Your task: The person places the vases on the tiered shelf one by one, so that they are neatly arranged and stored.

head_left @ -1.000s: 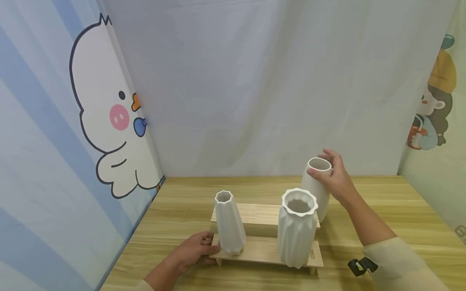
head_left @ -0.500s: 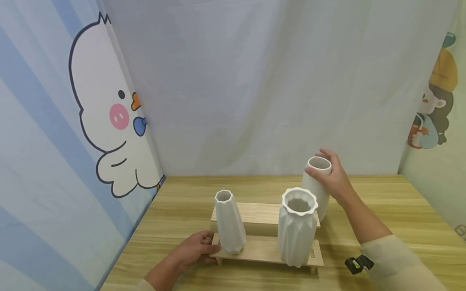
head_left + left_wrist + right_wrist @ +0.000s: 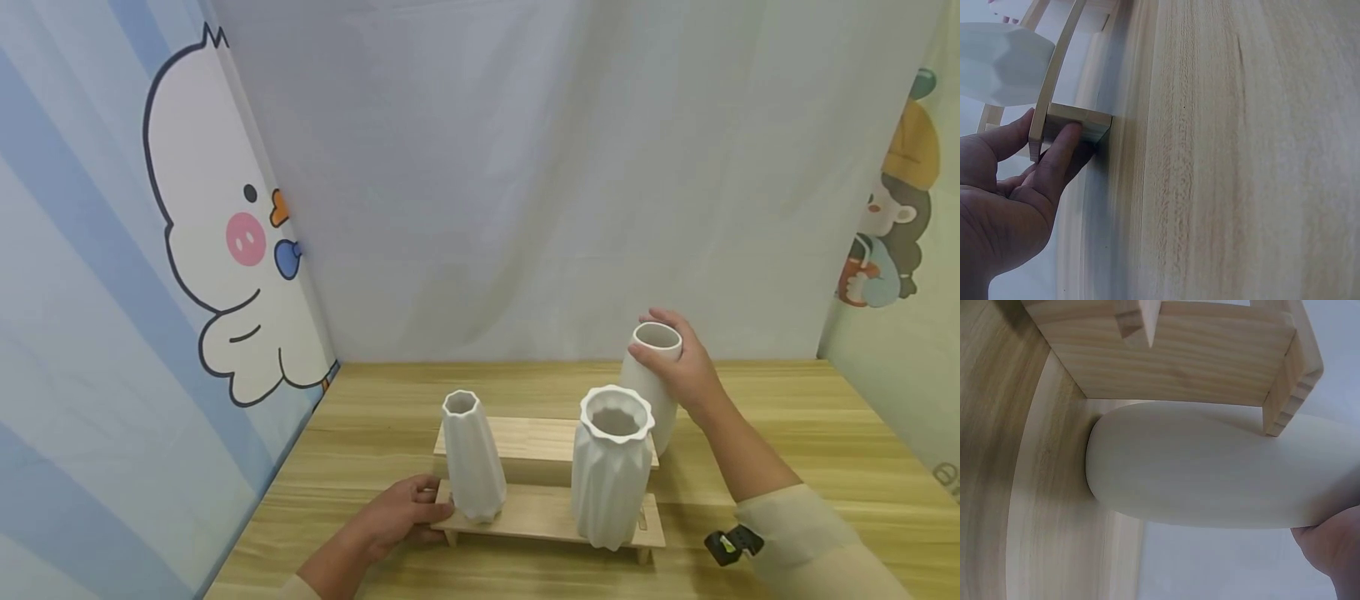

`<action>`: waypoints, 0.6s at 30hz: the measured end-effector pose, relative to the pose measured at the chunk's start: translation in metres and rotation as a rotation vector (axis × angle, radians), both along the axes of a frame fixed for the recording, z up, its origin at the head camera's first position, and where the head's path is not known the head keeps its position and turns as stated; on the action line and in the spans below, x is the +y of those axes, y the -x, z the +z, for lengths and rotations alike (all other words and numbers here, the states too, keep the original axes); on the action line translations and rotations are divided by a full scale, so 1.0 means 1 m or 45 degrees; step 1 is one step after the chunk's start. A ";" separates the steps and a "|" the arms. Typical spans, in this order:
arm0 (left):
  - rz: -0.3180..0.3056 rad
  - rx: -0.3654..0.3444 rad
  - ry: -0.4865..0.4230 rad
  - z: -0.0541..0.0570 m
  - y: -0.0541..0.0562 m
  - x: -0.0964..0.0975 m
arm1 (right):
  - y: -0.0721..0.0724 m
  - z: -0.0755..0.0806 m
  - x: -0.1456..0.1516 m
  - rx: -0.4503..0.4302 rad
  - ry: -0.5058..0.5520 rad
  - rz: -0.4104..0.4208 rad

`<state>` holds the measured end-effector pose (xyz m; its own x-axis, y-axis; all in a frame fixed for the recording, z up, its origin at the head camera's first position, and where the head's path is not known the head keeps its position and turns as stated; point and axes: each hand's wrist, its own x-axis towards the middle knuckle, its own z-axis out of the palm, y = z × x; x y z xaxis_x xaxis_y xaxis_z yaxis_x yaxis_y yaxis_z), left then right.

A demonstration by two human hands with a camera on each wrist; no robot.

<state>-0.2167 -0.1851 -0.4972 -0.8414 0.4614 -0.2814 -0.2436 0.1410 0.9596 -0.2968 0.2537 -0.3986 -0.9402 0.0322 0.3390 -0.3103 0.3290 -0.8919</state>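
Observation:
My left hand (image 3: 401, 515) pinches the left end of a two-step wooden stand (image 3: 536, 510), thumb on top of the lower step. In the left wrist view its fingers (image 3: 1054, 159) reach under the board, against the leg. My right hand (image 3: 688, 367) holds a smooth white vase (image 3: 651, 385) near its rim, thumb on the near side. This vase is upright behind the stand's right end; in the right wrist view its base (image 3: 1100, 462) is at the tabletop. On the lower step stand a slim faceted vase (image 3: 474, 467) at left and a wider pleated vase (image 3: 611, 492) at right.
The wood-grain table (image 3: 360, 433) extends round the stand on all sides. A pale curtain (image 3: 525, 183) closes off the back, with printed cartoon panels (image 3: 217, 208) at the sides. A small black device (image 3: 733, 544) is by the right sleeve.
My right hand and forearm have shifted slightly left, the fingers coming further round the smooth vase's rim. The left hand, the stand and the two vases on it have stayed put.

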 end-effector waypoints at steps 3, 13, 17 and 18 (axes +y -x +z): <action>0.003 -0.001 -0.001 0.001 0.000 0.000 | 0.000 -0.001 0.001 -0.029 -0.008 -0.030; -0.002 -0.005 0.001 0.000 0.000 0.000 | 0.001 -0.005 -0.001 -0.024 -0.025 -0.112; 0.003 -0.003 0.003 0.000 -0.001 0.000 | 0.002 -0.007 -0.003 0.003 -0.017 -0.131; 0.006 -0.002 0.004 0.000 -0.001 0.000 | 0.002 -0.007 -0.003 0.009 -0.017 -0.136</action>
